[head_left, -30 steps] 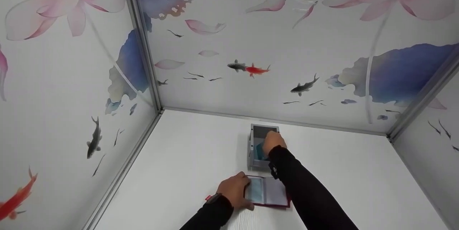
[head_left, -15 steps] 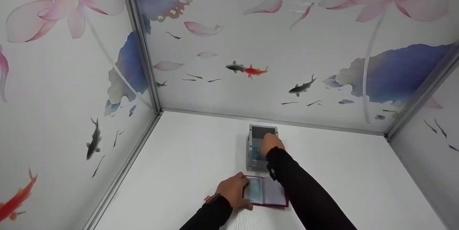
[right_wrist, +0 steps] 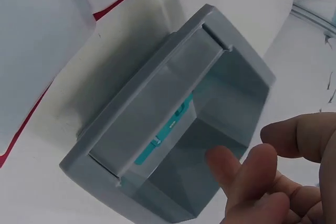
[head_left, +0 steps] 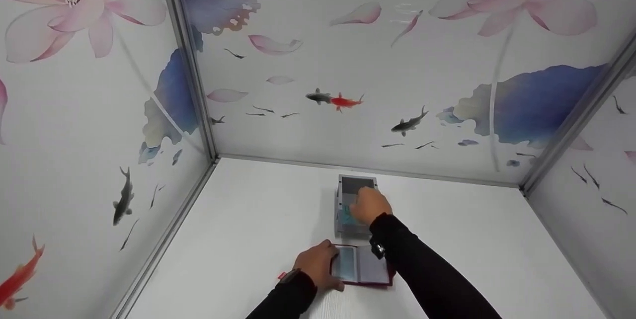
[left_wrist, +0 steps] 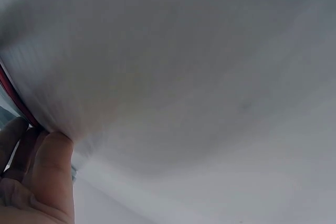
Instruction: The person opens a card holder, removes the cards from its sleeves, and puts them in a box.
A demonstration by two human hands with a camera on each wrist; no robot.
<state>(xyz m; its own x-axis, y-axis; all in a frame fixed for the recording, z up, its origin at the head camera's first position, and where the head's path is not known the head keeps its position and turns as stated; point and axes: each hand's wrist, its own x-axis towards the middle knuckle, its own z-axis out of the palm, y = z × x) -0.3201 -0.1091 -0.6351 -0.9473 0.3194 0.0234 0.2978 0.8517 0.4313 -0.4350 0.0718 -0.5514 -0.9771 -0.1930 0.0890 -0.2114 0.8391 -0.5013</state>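
An open card holder [head_left: 372,265] with a red cover and clear sleeves lies on the white table. My left hand [head_left: 315,267] holds its left edge, and in the left wrist view the thumb and fingers meet at the red edge [left_wrist: 17,95]. Beyond it stands a grey open-topped box [right_wrist: 147,82]. Inside the box lies a white and teal card [right_wrist: 164,132], partly hidden by the near wall. My right hand [head_left: 371,205] is over the box's right side, thumb and fingers apart and loosely bent, with nothing between them in the right wrist view.
White panels [head_left: 298,135] printed with lotus flowers and fish enclose the table at the back and both sides. Metal strips [head_left: 198,85] run along the corners. A small red tag [head_left: 281,276] shows beside the left wrist.
My right hand has shifted back slightly over the box, and the teal card shows lower beside it. The left hand keeps its place on the card holder. The head view has turned slightly right.
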